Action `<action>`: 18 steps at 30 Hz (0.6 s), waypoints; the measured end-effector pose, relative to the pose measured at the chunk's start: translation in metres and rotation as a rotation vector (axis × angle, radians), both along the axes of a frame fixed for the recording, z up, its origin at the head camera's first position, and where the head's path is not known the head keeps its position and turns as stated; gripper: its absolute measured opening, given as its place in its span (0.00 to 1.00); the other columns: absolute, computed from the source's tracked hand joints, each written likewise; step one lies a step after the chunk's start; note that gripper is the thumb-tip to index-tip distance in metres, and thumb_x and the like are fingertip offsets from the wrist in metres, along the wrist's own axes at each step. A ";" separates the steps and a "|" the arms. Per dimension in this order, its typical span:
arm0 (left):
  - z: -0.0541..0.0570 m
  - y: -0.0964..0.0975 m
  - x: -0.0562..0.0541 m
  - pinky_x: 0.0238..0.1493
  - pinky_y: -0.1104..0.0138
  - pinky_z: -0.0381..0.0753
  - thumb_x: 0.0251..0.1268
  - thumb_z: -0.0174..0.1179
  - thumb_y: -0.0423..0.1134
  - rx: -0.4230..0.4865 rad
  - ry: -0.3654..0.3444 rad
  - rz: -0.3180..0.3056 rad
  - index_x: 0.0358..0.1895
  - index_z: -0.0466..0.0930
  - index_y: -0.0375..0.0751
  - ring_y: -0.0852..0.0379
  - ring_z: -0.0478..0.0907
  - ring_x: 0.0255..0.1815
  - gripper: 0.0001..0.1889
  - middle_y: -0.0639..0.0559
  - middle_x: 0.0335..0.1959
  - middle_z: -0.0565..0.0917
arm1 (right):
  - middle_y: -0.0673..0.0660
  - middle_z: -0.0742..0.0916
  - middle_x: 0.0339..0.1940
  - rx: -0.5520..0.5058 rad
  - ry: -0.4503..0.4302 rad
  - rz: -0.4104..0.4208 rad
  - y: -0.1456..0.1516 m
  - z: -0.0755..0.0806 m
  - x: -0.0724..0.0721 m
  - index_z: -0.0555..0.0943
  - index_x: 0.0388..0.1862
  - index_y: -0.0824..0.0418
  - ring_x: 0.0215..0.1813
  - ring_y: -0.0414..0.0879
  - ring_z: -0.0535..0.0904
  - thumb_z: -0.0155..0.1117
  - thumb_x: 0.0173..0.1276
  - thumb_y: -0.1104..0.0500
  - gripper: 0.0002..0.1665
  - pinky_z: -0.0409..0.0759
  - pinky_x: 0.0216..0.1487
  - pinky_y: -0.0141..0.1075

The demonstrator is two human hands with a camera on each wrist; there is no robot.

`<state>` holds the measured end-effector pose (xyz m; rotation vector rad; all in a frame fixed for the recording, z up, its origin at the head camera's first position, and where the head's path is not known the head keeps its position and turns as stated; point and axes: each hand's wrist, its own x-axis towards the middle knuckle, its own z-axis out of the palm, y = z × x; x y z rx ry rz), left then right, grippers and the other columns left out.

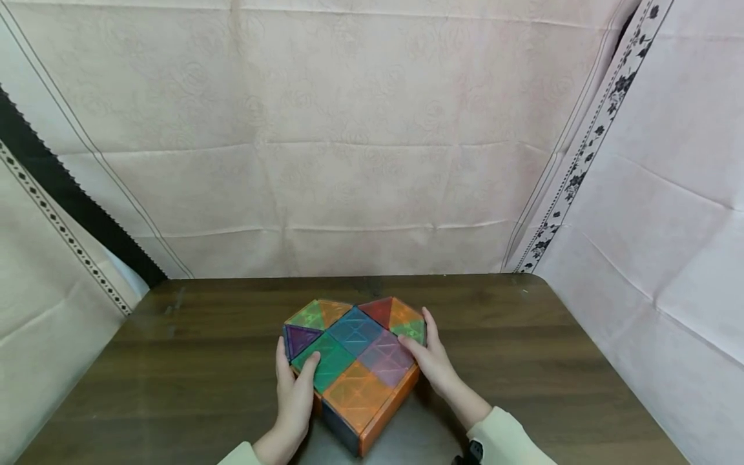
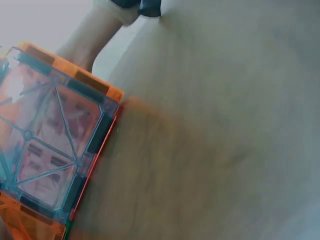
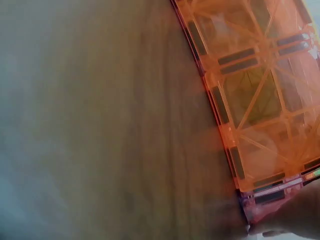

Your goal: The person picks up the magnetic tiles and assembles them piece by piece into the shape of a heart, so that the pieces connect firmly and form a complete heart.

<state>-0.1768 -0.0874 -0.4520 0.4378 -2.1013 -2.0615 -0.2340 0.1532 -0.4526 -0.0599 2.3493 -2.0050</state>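
A heart-shaped box built from translucent magnetic tiles [image 1: 356, 395] is held between both hands. Green, blue, pink and orange squares form its top, with small triangles in purple, green, orange and red around the two lobes. My left hand [image 1: 295, 395] grips its left side, thumb over the green square. On the opposite side, my right hand [image 1: 434, 363] holds the right lobe, thumb on top near the pink square. A blue side tile [image 2: 50, 135] fills the left of the left wrist view. Orange side tiles [image 3: 255, 100] show in the right wrist view, with right-hand fingers [image 3: 295, 215] below them.
The box is over a dark wood-grain table [image 1: 192, 381]. Pale cloth [image 1: 372, 142] hangs behind the table's far edge and along both sides. A black device [image 1: 469, 452] sits at the right wrist, by the light green sleeve [image 1: 506, 436].
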 end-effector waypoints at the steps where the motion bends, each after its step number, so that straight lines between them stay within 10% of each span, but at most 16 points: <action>1: 0.000 0.000 0.001 0.70 0.38 0.40 0.70 0.54 0.53 -0.005 -0.006 0.002 0.78 0.27 0.54 0.41 0.30 0.78 0.47 0.47 0.79 0.31 | 0.70 0.57 0.76 -0.002 0.001 0.006 0.000 0.000 -0.002 0.42 0.79 0.51 0.73 0.66 0.55 0.63 0.68 0.51 0.52 0.53 0.70 0.61; 18: -0.005 -0.004 -0.010 0.70 0.37 0.39 0.69 0.55 0.54 -0.047 0.008 -0.050 0.78 0.29 0.53 0.40 0.31 0.77 0.48 0.45 0.79 0.32 | 0.70 0.59 0.74 0.007 -0.011 -0.029 0.000 -0.005 -0.006 0.43 0.78 0.52 0.71 0.65 0.58 0.62 0.67 0.48 0.51 0.54 0.70 0.61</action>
